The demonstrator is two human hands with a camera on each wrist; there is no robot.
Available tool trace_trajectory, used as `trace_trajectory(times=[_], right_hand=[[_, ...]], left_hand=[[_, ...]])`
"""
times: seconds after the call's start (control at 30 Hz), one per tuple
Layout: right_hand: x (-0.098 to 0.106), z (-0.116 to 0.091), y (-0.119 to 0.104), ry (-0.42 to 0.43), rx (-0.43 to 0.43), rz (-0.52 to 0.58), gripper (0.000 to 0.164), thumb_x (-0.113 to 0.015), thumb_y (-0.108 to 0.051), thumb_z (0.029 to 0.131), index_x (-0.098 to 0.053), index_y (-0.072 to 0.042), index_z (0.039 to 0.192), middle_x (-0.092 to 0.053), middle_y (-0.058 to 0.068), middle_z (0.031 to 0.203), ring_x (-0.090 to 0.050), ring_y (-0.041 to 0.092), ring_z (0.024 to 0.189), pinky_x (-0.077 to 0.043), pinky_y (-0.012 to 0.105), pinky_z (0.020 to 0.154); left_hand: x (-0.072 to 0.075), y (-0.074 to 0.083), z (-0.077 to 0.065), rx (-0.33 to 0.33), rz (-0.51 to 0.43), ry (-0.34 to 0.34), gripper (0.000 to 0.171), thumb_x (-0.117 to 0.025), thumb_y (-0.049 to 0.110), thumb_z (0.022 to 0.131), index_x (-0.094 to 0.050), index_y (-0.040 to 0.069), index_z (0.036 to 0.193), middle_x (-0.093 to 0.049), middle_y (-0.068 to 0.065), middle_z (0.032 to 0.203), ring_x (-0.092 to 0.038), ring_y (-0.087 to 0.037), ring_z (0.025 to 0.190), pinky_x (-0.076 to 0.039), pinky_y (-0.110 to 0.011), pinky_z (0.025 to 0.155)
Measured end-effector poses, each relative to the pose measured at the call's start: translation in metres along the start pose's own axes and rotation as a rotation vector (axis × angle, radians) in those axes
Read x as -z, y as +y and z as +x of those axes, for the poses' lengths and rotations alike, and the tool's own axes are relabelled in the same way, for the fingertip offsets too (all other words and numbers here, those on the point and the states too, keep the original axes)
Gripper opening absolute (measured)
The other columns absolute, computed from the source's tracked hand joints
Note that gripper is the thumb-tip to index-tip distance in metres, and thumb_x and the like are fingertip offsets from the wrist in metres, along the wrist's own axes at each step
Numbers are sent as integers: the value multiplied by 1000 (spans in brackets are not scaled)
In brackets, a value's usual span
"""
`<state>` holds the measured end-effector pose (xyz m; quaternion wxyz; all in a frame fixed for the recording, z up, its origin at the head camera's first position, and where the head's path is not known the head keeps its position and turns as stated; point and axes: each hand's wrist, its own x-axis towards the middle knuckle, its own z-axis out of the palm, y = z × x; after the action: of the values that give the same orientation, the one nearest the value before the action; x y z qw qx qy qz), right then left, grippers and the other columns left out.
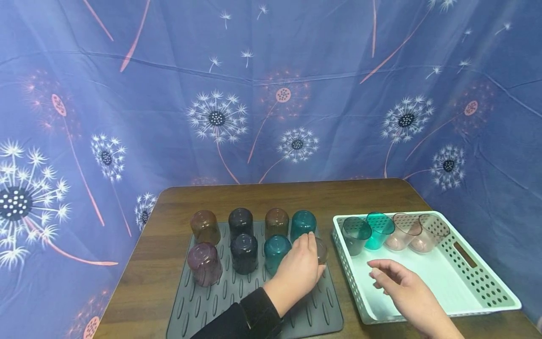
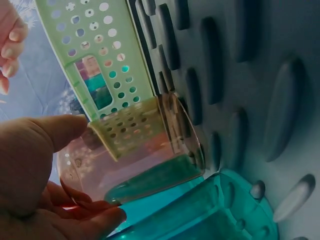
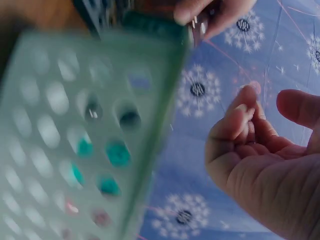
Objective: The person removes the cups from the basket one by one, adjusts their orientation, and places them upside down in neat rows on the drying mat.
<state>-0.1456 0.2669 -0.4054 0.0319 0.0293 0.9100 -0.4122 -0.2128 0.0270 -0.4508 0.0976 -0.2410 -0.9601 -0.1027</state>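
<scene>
My left hand [image 1: 298,264] holds a clear, pinkish-brown tumbler [image 2: 145,155] at the right end of the front row on the drying mat [image 1: 237,301]. The left wrist view shows its thumb on one side of the upside-down tumbler and fingers on the other. A teal tumbler [image 1: 277,252] stands beside it, and another teal tumbler [image 1: 303,222] is just behind the hand. My right hand [image 1: 404,289] hovers over the front of a white basket [image 1: 449,285], fingers loosely bent, with nothing in it.
Along the basket's back stand a grey tumbler [image 1: 355,238], a green tumbler [image 1: 378,231] and two pinkish tumblers [image 1: 427,235]. Further left on the mat are upside-down brown, dark and purple tumblers [image 1: 205,266]. A blue dandelion-print cloth [image 1: 338,117] hangs behind the wooden table [image 1: 139,282].
</scene>
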Motion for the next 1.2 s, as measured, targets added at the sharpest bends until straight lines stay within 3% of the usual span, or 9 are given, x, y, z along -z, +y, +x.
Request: trace_trajectory(times=[0.2,0.4,0.5,0.63,0.77,0.87,0.97,1.07,1.2], right_hand=[[44,25,0,89,136,-399,41,-61,-28,106,-64,1,134,-76,15,112,-73,26,94,-56,42,75],[74,55,-12,-24,134,-555,54,-58,-37,107,-60,9,134,-70,32,117,-70,48,103,-55,61,78],[68,71,-18,-57,188,-612,52,-66,-31,102,-60,10,134,-66,34,124,-65,53,110,-54,63,82],[45,89,-17,-68,344,-738,45,-79,-19,92,-65,7,126,-66,30,124,-62,53,116,-54,63,90],[27,99,-7,-65,517,-872,32,-86,-14,84,-71,0,108,-70,15,104,-68,39,100,-58,52,85],[20,103,1,-9,623,-936,19,-87,-13,81,-70,-9,89,-64,3,85,-64,27,84,-56,45,77],[15,104,5,37,628,-971,16,-86,-17,82,-71,-17,82,-61,-2,81,-61,26,81,-53,49,81],[8,102,6,67,592,-994,14,-88,-23,82,-74,-23,82,-64,-3,86,-62,30,89,-50,57,89],[2,101,5,105,574,-982,14,-88,-24,82,-74,-25,84,-66,-1,92,-61,34,99,-44,63,95]], left_hand=[[1,-1,-2,-32,56,-11,74,-70,45,100,-47,-2,153,-53,-19,154,-51,-31,146,-47,-35,116],[4,-3,-7,-64,74,19,70,-69,47,100,-51,4,152,-53,-15,154,-50,-29,147,-45,-37,118],[5,-4,-11,-77,55,56,66,-66,45,102,-52,4,151,-54,-15,154,-50,-30,147,-45,-40,119],[10,-4,-19,-122,21,139,57,-63,39,103,-56,5,147,-58,-13,150,-53,-30,144,-46,-42,118],[16,-5,-30,-156,6,202,49,-61,35,103,-60,12,145,-59,-11,148,-56,-29,141,-48,-45,115],[23,-5,-40,-157,8,248,43,-61,36,102,-63,16,141,-59,-10,147,-57,-30,138,-51,-48,111],[28,-6,-49,-157,-9,308,39,-65,34,100,-67,17,135,-60,-10,145,-60,-30,135,-53,-49,107],[32,-9,-57,-155,-36,357,37,-68,32,98,-68,17,132,-62,-11,142,-62,-29,131,-54,-48,106],[35,-18,-69,-111,-70,376,38,-71,32,97,-68,17,131,-62,-10,141,-63,-28,130,-54,-47,106]])
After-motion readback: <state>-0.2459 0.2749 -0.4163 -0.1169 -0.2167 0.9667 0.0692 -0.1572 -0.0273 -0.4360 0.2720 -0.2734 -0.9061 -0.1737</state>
